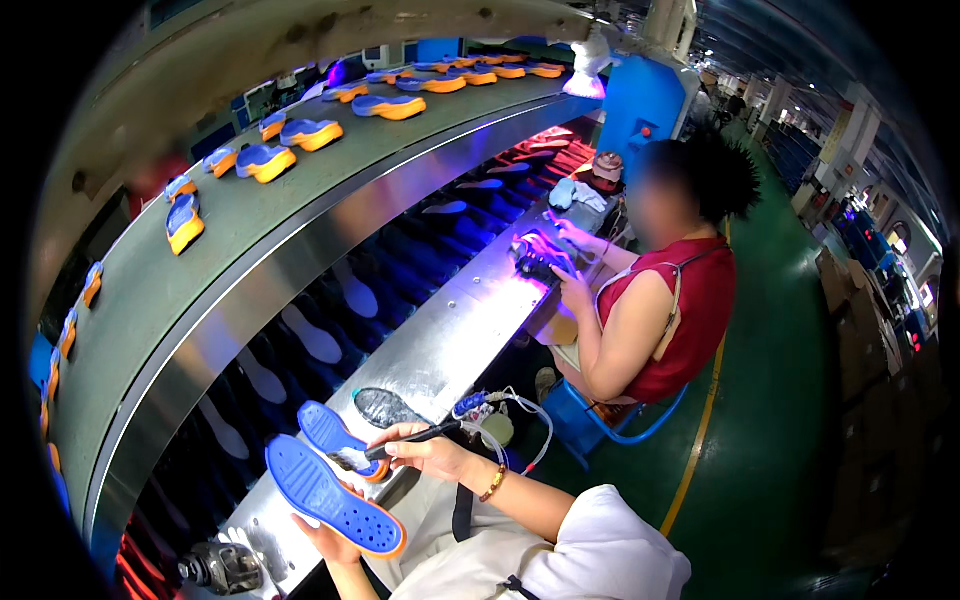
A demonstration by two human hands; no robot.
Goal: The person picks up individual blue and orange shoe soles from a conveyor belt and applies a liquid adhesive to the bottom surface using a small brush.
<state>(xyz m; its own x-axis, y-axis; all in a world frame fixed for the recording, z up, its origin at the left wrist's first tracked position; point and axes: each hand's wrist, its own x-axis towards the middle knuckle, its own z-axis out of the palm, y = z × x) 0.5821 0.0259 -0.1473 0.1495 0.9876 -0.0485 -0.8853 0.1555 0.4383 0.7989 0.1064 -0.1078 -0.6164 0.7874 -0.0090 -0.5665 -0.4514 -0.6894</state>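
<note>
My left hand [332,543] holds a blue shoe sole [318,492] with an orange rim from below, its blue face tilted up. In my right hand [428,458] is a brush [412,440] with a black handle. The pale bristles hang over the lower end of a second blue and orange sole [328,426], just beyond the held one. Whether the bristles touch either sole, I cannot tell. How the second sole is supported is partly hidden by the first.
A metal bench [425,340] runs ahead, bearing a dark oval pad [388,408], tubing and a glass jar [222,568]. Above it, a green conveyor [330,165] carries several soles. Dark slots below hold pale insole shapes [312,335]. A co-worker [660,310] sits on a blue chair, right.
</note>
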